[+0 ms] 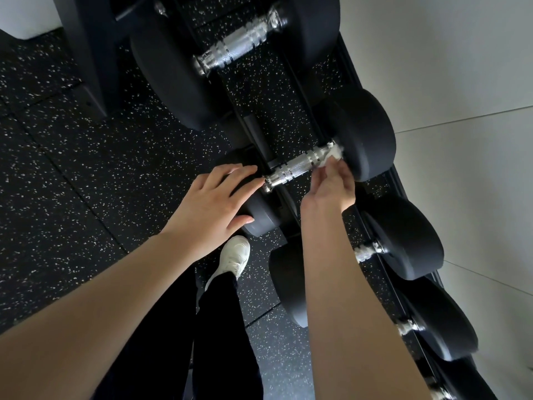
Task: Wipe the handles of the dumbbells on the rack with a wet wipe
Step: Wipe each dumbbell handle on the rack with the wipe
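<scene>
A black dumbbell lies across the rack in the middle of the head view, its chrome handle (294, 168) knurled and shiny. My right hand (331, 183) pinches a crumpled white wet wipe (331, 155) against the far end of that handle, beside the far head (366, 134). My left hand (213, 200) rests flat with fingers spread on the near head (259, 217) of the same dumbbell. A larger dumbbell with a chrome handle (239, 47) sits higher on the rack. Smaller dumbbells (403, 241) follow toward the lower right.
The black rack rails (375, 180) run diagonally from top centre to bottom right along a grey wall (461, 82). Speckled black rubber floor (72, 154) covers the left. My white shoe (235, 255) and dark trouser legs stand close to the rack.
</scene>
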